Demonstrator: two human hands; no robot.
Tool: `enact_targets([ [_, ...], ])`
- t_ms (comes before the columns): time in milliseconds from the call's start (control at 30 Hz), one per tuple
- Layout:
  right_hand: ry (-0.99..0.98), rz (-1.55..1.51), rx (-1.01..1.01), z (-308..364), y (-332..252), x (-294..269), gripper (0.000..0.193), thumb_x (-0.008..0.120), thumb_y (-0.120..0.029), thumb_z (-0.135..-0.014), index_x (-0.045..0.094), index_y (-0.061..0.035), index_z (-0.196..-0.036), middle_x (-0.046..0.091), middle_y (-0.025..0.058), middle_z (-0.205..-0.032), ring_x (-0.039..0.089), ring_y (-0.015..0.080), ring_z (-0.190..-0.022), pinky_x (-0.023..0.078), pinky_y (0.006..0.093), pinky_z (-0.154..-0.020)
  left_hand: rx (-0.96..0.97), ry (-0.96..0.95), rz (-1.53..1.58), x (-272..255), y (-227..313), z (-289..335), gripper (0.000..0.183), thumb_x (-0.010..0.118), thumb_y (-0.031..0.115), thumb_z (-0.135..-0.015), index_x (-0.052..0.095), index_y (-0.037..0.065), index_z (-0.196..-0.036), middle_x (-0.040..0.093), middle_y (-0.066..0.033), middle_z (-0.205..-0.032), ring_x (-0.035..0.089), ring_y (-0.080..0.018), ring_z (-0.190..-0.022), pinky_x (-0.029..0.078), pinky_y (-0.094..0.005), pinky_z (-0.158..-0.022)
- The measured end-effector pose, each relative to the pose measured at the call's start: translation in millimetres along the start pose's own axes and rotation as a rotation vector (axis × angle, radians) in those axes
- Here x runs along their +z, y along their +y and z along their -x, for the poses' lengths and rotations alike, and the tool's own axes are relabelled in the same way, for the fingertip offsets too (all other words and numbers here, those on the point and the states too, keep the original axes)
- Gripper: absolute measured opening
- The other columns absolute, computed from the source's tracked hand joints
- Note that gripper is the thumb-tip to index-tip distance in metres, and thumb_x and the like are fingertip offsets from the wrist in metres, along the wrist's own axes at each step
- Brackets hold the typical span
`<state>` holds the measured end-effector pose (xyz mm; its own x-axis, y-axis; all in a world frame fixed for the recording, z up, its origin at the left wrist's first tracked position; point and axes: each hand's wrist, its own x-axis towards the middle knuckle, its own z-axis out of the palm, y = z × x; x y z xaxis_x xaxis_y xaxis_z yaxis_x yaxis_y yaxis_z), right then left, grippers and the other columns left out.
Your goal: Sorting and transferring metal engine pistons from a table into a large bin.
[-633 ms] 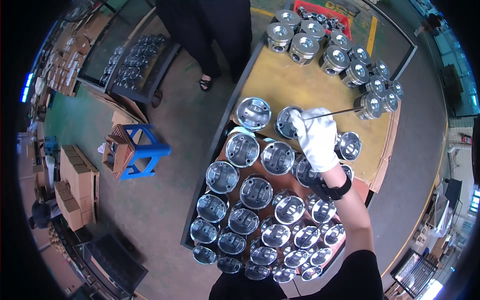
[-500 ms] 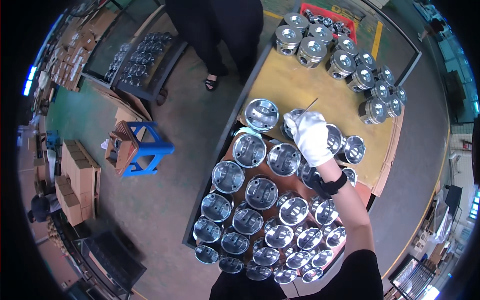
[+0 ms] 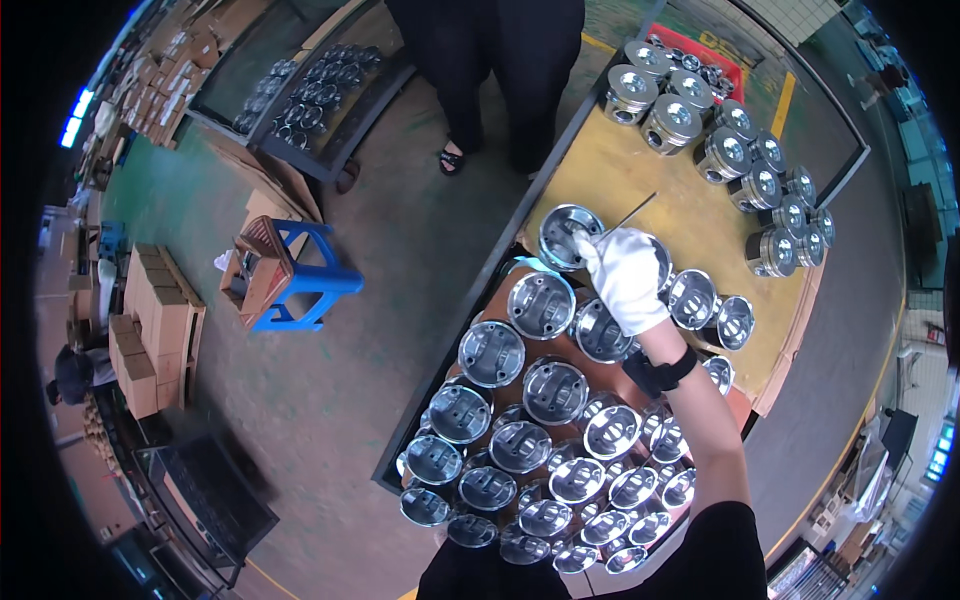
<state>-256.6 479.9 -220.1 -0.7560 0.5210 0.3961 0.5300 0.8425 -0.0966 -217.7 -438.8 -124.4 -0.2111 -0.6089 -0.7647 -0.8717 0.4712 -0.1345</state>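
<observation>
one right hand (image 3: 627, 278) in a white glove is gripping a thin metal rod (image 3: 637, 207), its bare end sticking out from the closed fingers and pointing up and to the right over a tan board (image 3: 680, 215). the fingertips are sitting at the edge of the end piston (image 3: 563, 230), the leftmost in a slanting row along the near side of the board — they seem to be touching its rim, though glove and glare are hiding the exact contact. that piston is showing its hollow end upward, as are the neighbouring pistons (image 3: 692, 298) just to the right of the hand. a dark band (image 3: 662, 374) is circling the wrist. closer to the body, packed rows of pistons (image 3: 555, 390) are also standing hollow end up. farther out, a group of crown-up pistons (image 3: 724, 153) is standing on the board, with a red bin (image 3: 737, 85) of small metal parts (image 3: 690, 60) beyond. to the left, a person in dark trousers (image 3: 485, 50) is standing near the board, and a blue stool (image 3: 332, 282) is standing well apart — farther left.
</observation>
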Motion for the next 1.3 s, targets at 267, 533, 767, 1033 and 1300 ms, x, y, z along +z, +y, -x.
enact_targets([
  [267,0.330,-0.055,0.142,-38,12,-11,0.020,0.068,-0.019,-0.088,0.064,-0.0108,-0.070,0.061,0.0082,-0.064,0.059,0.0267,-0.062,0.046,0.0383,-0.056,-0.070,0.014,-0.003,-2,-22,-10,0.024,0.060,0.030,-0.094,0.063,0.007,-0.103,0.062,-0.0090,-0.080,0.061,-0.0238,-0.067,0.054,-0.0416,-0.053],
  [533,0.262,0.065,0.145,-35,9,2,0.026,0.068,-0.024,-0.088,0.061,-0.0104,-0.067,0.059,0.0102,-0.061,0.059,0.0288,-0.058,0.047,0.0395,-0.062,-0.064,-0.039,-0.095,-2,-30,-33,0.026,0.055,0.032,-0.097,0.063,0.007,-0.095,0.061,-0.0055,-0.070,0.059,-0.0189,-0.054,0.052,-0.0355,-0.044],
  [767,0.238,0.294,0.073,-31,-16,-10,0.038,0.056,-0.036,-0.095,0.062,-0.0060,-0.073,0.061,0.0142,-0.072,0.059,0.0298,-0.065,0.048,0.0405,-0.059,-0.068,-0.061,-0.081,-4,-27,-37,0.029,0.060,0.034,-0.095,0.064,0.005,-0.097,0.064,-0.0063,-0.074,0.063,-0.0191,-0.057,0.054,-0.0348,-0.045],
  [1033,0.128,0.038,0.108,-39,-32,24,0.045,0.053,-0.039,-0.097,0.062,-0.0074,-0.067,0.058,0.0124,-0.061,0.060,0.0307,-0.061,0.049,0.0395,-0.061,-0.063,-0.211,-0.142,6,-19,-37,0.034,0.057,0.039,-0.096,0.062,0.006,-0.103,0.065,-0.0076,-0.076,0.064,-0.0221,-0.059,0.055,-0.0384,-0.046],
  [1300,0.075,0.223,0.062,-31,-33,42,0.043,0.055,-0.040,-0.095,0.062,-0.0074,-0.068,0.059,0.0120,-0.062,0.058,0.0302,-0.057,0.050,0.0392,-0.065,-0.025,-0.190,-0.176,-5,-24,-49,0.031,0.060,0.036,-0.093,0.062,0.010,-0.109,0.067,-0.0086,-0.082,0.067,-0.0247,-0.066,0.057,-0.0414,-0.050],
])
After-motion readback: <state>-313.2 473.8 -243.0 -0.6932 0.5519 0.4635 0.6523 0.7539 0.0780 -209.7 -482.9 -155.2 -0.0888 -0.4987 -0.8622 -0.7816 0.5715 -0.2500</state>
